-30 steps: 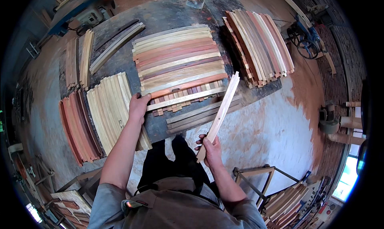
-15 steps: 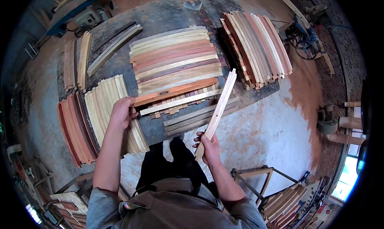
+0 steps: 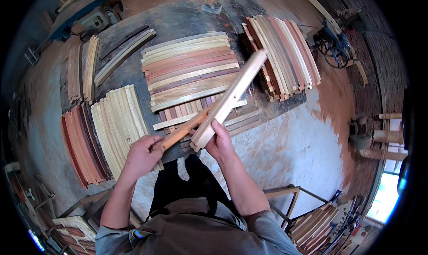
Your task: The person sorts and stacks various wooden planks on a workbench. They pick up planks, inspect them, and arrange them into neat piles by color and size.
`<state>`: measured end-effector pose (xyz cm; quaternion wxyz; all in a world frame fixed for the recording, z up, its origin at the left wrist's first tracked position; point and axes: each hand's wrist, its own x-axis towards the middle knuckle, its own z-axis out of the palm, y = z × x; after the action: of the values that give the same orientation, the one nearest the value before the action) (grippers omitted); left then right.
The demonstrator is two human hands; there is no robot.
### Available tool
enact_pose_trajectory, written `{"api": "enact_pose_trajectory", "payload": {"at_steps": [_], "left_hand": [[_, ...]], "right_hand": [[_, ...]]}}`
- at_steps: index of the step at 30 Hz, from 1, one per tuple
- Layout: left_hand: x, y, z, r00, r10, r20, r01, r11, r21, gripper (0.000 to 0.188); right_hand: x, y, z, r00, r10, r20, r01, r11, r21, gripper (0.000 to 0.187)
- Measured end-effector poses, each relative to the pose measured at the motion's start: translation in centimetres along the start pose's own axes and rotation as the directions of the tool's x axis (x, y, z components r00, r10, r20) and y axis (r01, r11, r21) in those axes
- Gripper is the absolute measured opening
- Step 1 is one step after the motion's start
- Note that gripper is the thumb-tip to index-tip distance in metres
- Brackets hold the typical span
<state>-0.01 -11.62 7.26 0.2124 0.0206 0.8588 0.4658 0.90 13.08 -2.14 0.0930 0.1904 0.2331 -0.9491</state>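
Note:
My left hand (image 3: 145, 156) is closed on the near end of an orange-brown wooden strip (image 3: 183, 131), lifted and slanting up to the right. In my right hand (image 3: 218, 141) is a pale wooden strip (image 3: 234, 93) with a tenon-like step at its far end and a small dark spot on its side. The pale strip crosses in front of the far end of the orange one; whether they touch I cannot tell. Beyond them lies a layered stack of mixed-colour strips (image 3: 189, 72), with a light strip (image 3: 176, 121) jutting at its near side.
Left of me lie a pale stack (image 3: 118, 121) and a reddish stack (image 3: 83, 143) of strips. A tall mixed stack (image 3: 285, 54) stands at the far right of the dark tabletop (image 3: 178, 27). A wheeled blue machine (image 3: 332, 45) is beyond it, and a wood-framed rack (image 3: 285, 197) stands behind on my right.
The orange-brown strip has been lifted off the stack and drawn toward me by my left hand. My right hand has brought the pale strip inward and up, across it.

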Motion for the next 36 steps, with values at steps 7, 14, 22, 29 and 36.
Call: {"api": "enact_pose_trajectory", "payload": {"at_steps": [7, 14, 22, 29, 36], "left_hand": [[-3.1, 0.5, 0.0, 0.967, 0.255, -0.006, -0.208, 0.804, 0.557, 0.042], [-4.0, -3.2, 0.9, 0.981, 0.123, -0.151, -0.061, 0.931, 0.359, 0.059], [-9.1, -11.3, -6.2, 0.832, -0.301, -0.465, 0.289, 0.952, -0.098, 0.048], [-13.4, -19.9, -12.2, 0.528, -0.202, -0.825, 0.430, 0.901, 0.055, 0.035], [-15.1, -23.2, -14.5, 0.482, -0.043, -0.875, 0.598, 0.746, 0.293, 0.024]], "right_hand": [[-2.0, 0.6, 1.7, 0.971, 0.114, 0.212, -0.099, 0.992, -0.081, 0.082], [-2.6, 3.3, 4.3, 0.945, 0.286, 0.161, -0.219, 0.915, -0.338, 0.086], [-2.5, 2.5, 7.5, 0.923, 0.248, 0.293, -0.049, 0.834, -0.550, 0.065], [-3.3, 2.2, 3.9, 0.955, 0.272, 0.115, -0.158, 0.798, -0.582, 0.057], [-3.5, 2.2, 2.8, 0.964, 0.255, 0.078, -0.151, 0.764, -0.627, 0.055]]}}
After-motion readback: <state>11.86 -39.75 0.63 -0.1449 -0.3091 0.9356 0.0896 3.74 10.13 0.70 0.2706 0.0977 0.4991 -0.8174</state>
